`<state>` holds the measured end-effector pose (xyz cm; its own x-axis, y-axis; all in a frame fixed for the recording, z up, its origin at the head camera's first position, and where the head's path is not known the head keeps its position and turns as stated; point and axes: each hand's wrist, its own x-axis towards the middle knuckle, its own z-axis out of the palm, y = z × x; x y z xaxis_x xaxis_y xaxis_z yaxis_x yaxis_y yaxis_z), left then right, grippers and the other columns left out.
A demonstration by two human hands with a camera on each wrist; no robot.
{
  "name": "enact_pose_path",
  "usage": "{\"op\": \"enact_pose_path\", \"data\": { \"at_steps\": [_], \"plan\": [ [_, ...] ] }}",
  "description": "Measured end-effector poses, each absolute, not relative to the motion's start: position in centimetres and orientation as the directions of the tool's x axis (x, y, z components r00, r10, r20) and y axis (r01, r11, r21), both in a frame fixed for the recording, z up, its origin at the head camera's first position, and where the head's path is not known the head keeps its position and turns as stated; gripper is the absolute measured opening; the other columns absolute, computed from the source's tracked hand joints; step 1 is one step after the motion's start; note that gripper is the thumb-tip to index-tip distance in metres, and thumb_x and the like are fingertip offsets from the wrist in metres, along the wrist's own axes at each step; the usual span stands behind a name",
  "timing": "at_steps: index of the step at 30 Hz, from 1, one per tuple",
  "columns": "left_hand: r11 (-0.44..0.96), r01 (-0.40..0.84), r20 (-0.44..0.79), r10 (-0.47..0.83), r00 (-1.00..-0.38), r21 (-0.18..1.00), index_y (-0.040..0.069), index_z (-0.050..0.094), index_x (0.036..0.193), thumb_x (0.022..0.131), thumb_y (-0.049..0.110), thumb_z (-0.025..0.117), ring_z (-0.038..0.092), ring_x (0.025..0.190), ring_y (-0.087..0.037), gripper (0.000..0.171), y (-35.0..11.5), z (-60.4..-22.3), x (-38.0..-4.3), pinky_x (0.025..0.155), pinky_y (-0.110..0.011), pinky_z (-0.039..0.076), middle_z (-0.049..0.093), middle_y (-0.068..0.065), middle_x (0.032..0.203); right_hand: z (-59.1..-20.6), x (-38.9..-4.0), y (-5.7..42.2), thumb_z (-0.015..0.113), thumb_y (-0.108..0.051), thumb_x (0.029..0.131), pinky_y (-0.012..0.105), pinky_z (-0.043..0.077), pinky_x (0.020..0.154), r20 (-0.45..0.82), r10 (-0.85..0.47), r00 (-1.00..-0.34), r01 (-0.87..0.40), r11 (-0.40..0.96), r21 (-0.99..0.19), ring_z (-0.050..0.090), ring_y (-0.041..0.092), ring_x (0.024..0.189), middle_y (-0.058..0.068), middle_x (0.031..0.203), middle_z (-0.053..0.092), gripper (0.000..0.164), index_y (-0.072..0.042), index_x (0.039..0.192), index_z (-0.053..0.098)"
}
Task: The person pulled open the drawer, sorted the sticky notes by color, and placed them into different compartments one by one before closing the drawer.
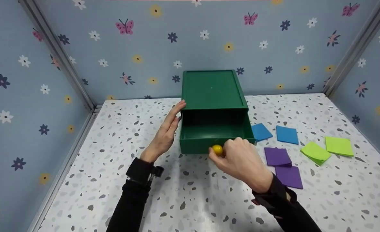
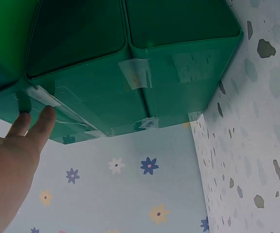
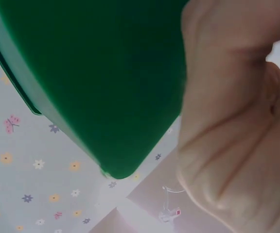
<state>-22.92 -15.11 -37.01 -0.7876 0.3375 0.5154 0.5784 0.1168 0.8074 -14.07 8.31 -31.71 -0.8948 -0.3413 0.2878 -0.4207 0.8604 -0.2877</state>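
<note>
A green drawer unit [image 1: 213,90] stands against the back wall, and its top drawer [image 1: 195,146] is pulled out, so the dark green inside shows. On the drawer's front is a round yellow knob [image 1: 217,149]. My right hand [image 1: 243,161] pinches this knob between the thumb and the curled fingers. My left hand [image 1: 164,135], fingers nearly straight, rests against the unit's left side. In the left wrist view its fingertips [image 2: 45,119] touch the green side by a strip of clear tape [image 2: 45,97]. The knob is out of sight in the right wrist view.
Right of the unit lie blue squares [image 1: 287,134], purple squares [image 1: 277,157] and lime-green squares [image 1: 339,146] on the speckled white table [image 1: 190,206]. Blue flowered panels [image 1: 157,38] enclose the back and both sides.
</note>
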Motion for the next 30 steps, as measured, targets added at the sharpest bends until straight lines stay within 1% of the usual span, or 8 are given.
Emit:
{"op": "enact_pose_path", "data": {
  "at_steps": [8,12,15,19,21,25,28,30],
  "plan": [
    [0.127,0.616,0.551,0.335,-0.764,0.777,0.021,0.026,0.15,0.105,0.012,0.026,0.014,0.147,-0.01,0.046,-15.4,-38.3,-24.1,0.118,-0.041,0.018,0.018,0.004,0.158,-31.3,-13.5,8.5,0.05,-0.044,0.093,0.025,0.012,0.044,0.233,-0.366,-0.901,-0.423,0.861,-0.281,0.022,0.01,0.039,-0.006,0.05,0.017,0.053,-0.021,0.053,0.025],
    [0.126,0.62,0.555,0.336,-0.761,0.774,0.024,0.027,0.15,0.105,0.016,0.026,0.014,0.147,-0.009,0.045,-15.4,-38.4,-24.1,0.119,-0.04,0.017,0.019,0.007,0.158,-30.1,-13.4,9.8,0.05,-0.055,0.092,0.023,0.016,0.044,0.167,-0.423,-0.89,-0.455,0.811,-0.368,0.023,0.008,0.04,-0.007,0.048,0.022,0.054,-0.022,0.05,0.039],
    [0.125,0.623,0.557,0.34,-0.758,0.772,0.022,0.026,0.15,0.105,0.015,0.026,0.013,0.147,-0.009,0.045,-15.4,-38.3,-24.2,0.119,-0.04,0.017,0.018,0.006,0.158,-28.8,-13.1,11.9,0.054,-0.049,0.092,0.019,0.024,0.044,0.289,-0.443,-0.849,-0.528,0.724,-0.444,0.027,0.003,0.041,-0.012,0.047,0.031,0.048,-0.024,0.051,0.053],
    [0.128,0.627,0.559,0.341,-0.755,0.769,0.017,0.026,0.15,0.105,0.012,0.026,0.013,0.147,-0.011,0.046,-15.3,-38.2,-24.2,0.119,-0.041,0.016,0.019,0.002,0.158,-27.3,-13.5,15.1,0.067,-0.02,0.088,0.015,0.035,0.043,0.592,-0.316,-0.742,-0.642,0.592,-0.487,0.038,-0.001,0.039,-0.011,0.045,0.05,0.034,-0.019,0.055,0.064],
    [0.129,0.625,0.559,0.336,-0.758,0.77,0.015,0.026,0.15,0.104,0.009,0.026,0.013,0.147,-0.011,0.046,-15.2,-38.0,-24.2,0.119,-0.041,0.015,0.019,0.0,0.159,-27.0,-14.2,16.5,0.07,-0.011,0.085,0.013,0.037,0.042,0.671,-0.228,-0.705,-0.654,0.574,-0.492,0.041,-0.001,0.038,-0.006,0.045,0.055,0.03,-0.016,0.056,0.067],
    [0.134,0.61,0.545,0.333,-0.77,0.781,0.005,0.026,0.149,0.103,0.004,0.026,0.013,0.148,-0.018,0.046,-15.0,-37.0,-23.4,0.119,-0.042,0.014,0.019,-0.009,0.158,-26.9,-16.4,18.8,0.069,-0.019,0.086,0.011,0.037,0.045,0.691,-0.081,-0.718,-0.563,0.653,-0.508,0.047,-0.004,0.04,-0.001,0.048,0.06,0.028,-0.015,0.058,0.07],
    [0.128,0.601,0.534,0.341,-0.774,0.789,-0.001,0.024,0.148,0.103,0.001,0.025,0.012,0.148,-0.024,0.045,-14.9,-36.3,-22.6,0.119,-0.044,0.014,0.017,-0.015,0.158,-27.5,-18.3,20.1,0.067,-0.029,0.087,0.009,0.037,0.049,0.663,-0.005,-0.749,-0.455,0.73,-0.509,0.048,-0.01,0.045,0.004,0.055,0.065,0.03,-0.011,0.065,0.071],
    [0.131,0.597,0.529,0.342,-0.777,0.792,-0.002,0.024,0.148,0.102,0.001,0.025,0.012,0.147,-0.026,0.045,-14.9,-36.1,-22.3,0.119,-0.045,0.014,0.017,-0.017,0.157,-28.2,-19.6,20.5,0.065,-0.034,0.088,0.008,0.037,0.052,0.635,0.028,-0.772,-0.39,0.768,-0.507,0.05,-0.008,0.049,0.007,0.062,0.068,0.031,-0.009,0.071,0.072]
  ]
}}
